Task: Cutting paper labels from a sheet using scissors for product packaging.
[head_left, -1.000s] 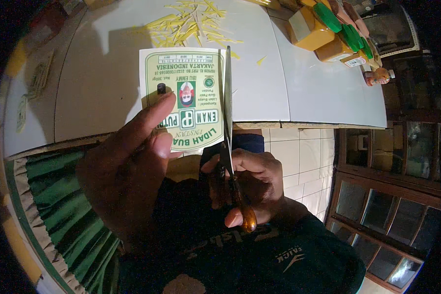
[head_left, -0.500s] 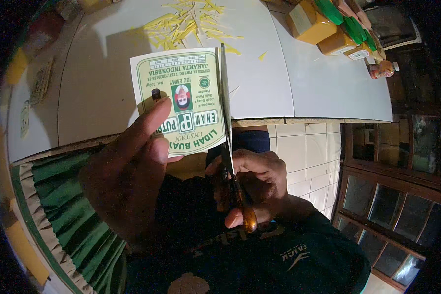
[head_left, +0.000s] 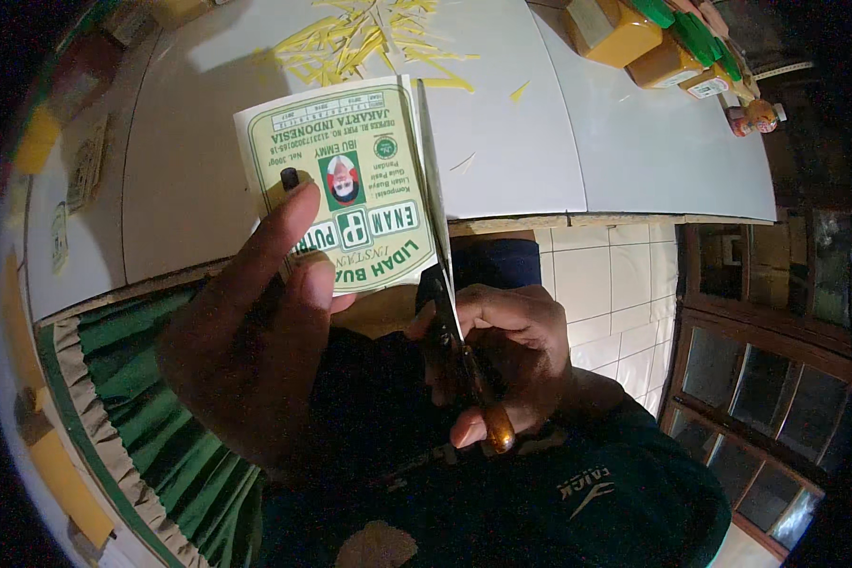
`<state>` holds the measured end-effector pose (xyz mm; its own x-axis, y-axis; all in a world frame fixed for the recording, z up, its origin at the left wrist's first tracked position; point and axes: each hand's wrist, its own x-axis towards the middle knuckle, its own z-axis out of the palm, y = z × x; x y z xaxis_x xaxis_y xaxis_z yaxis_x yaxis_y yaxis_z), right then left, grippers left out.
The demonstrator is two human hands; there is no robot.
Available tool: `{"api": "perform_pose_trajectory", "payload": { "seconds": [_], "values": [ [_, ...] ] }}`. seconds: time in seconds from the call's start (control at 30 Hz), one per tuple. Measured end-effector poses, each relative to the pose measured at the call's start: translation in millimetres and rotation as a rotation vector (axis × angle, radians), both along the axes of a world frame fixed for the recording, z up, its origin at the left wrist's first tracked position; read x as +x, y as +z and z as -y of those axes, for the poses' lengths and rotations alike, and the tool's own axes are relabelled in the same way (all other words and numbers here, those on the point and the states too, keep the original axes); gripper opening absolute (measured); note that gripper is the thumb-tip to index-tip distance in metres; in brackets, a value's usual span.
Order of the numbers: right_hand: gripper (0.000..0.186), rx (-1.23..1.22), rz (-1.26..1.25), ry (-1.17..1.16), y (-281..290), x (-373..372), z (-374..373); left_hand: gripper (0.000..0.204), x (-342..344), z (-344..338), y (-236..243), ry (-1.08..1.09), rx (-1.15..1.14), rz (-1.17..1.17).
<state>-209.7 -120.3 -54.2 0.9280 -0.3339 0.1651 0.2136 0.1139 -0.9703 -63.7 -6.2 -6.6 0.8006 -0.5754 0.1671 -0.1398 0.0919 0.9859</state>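
Note:
My left hand [head_left: 265, 256] pinches a printed paper label [head_left: 374, 156], green and cream with a small portrait, seen upside down. The thumb and a finger press on its left side. My right hand [head_left: 511, 350] is wrapped round a pair of scissors [head_left: 492, 417] with amber-brown handles. Their long dark blades run up along the label's right edge, with a narrow white strip beside them. How far the blades are parted cannot be made out. Beyond the label, a heap of thin yellow paper strips [head_left: 350, 47] lies on the white table.
The white table [head_left: 511, 142] ends at a front edge near my hands. Orange-yellow jars [head_left: 615, 33] with green lids stand at the far right, beside a small bottle [head_left: 757, 117]. Green pleated cloth [head_left: 151, 379] hangs below at left. A wooden glazed door [head_left: 757, 369] is at right.
The label has tilted slightly and shifted a little left and up. My right hand and the scissors have moved slightly right. Both hands keep their hold.

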Motion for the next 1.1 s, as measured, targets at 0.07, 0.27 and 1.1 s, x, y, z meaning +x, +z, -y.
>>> {"api": "perform_pose_trajectory", "payload": {
  "seconds": [0.07, 0.27, 1.1],
  "values": [
    [0.073, -0.012, 0.021, -0.103, -7, -2, -4, 0.032, -4, 6, -1, -0.001, -0.063, -0.074],
    [0.074, -0.027, -0.084, 0.022, 5, -1, 3, 0.032, 6, -5, 1, -0.063, -0.005, 0.081],
    [0.070, -0.043, -0.144, -0.008, 0, -4, -2, 0.030, -1, 1, 12, -0.011, 0.134, 0.136]
  ]
}}
